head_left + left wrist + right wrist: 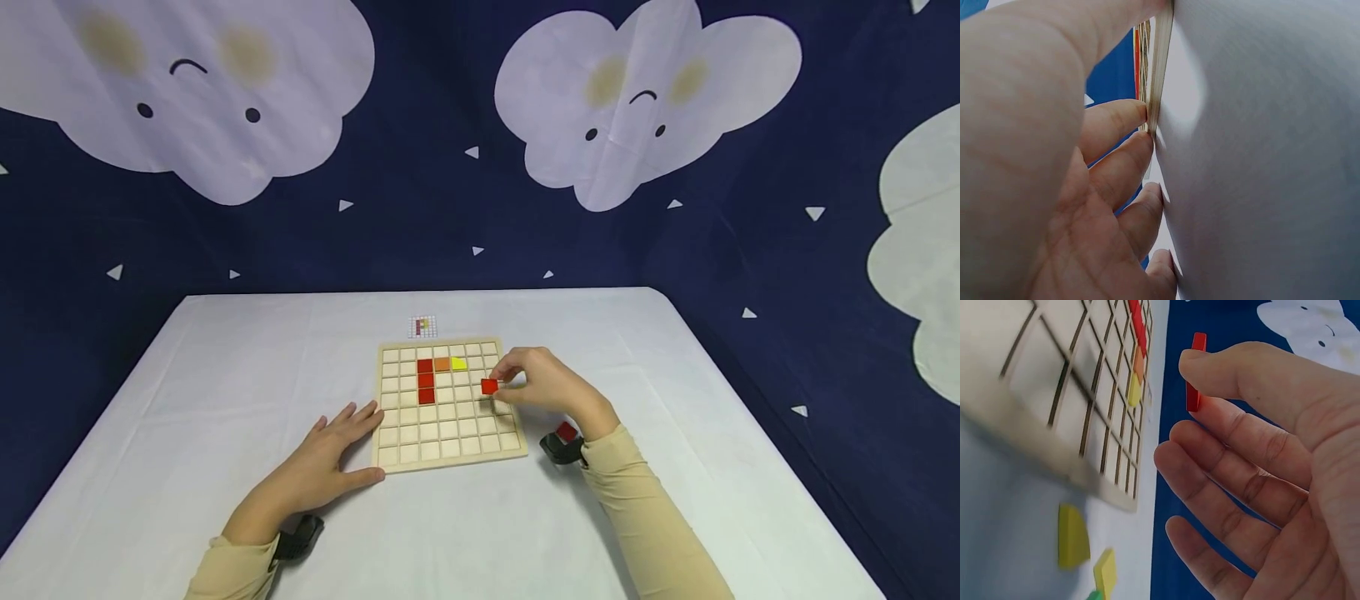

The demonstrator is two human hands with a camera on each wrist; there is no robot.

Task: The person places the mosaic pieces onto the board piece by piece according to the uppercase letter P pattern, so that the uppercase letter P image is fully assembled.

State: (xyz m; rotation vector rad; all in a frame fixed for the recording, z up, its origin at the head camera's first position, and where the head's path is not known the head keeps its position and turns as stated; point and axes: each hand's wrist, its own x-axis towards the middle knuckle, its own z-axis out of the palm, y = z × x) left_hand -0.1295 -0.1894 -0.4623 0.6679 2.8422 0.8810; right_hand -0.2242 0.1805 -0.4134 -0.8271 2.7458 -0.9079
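Observation:
Between thumb and index finger, my right hand (551,385) pinches a red square tile (489,387) over the right part of a wooden grid board (408,456). The same red tile (1193,381) shows edge-on in the right wrist view, raised off the board. My left hand (326,458) rests at the board's left edge, fingers spread, with thumb and fingertips against the rim (1159,69). On the board lie a column of red tiles (426,381), an orange tile (442,364) and a yellow piece with a cut corner (459,363).
A small printed grid card (422,327) with a coloured pattern lies behind the board. Another red tile (566,431) sits under my right wrist. Beside the board in the right wrist view are a yellow piece (1073,536), a second yellow piece (1105,573) and a green one (1095,595).

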